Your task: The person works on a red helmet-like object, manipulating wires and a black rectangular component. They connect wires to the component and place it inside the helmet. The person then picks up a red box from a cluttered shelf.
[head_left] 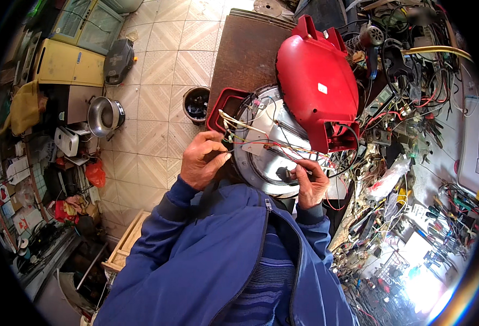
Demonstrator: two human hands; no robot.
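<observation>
An opened appliance with a red plastic housing (318,81) lies on a brown board, its round metal part (253,168) crossed by loose red, yellow, white and black wires (299,148). At the left side of the metal part, my left hand (202,160) pinches the end of a thin dark wire. My right hand (310,185) is closed at the near right edge of the metal part, thumb and fingers together on a small black piece (284,174). What that piece is, I cannot make out. White sleeved leads (242,124) stick up near my left hand.
The brown board (245,46) extends away behind the appliance. A dark pot (197,103) stands on the tiled floor to the left, with a steel bowl (105,117) farther left. Tangled cables, tools and parts (408,92) crowd the right side. A wooden crate (126,244) is at lower left.
</observation>
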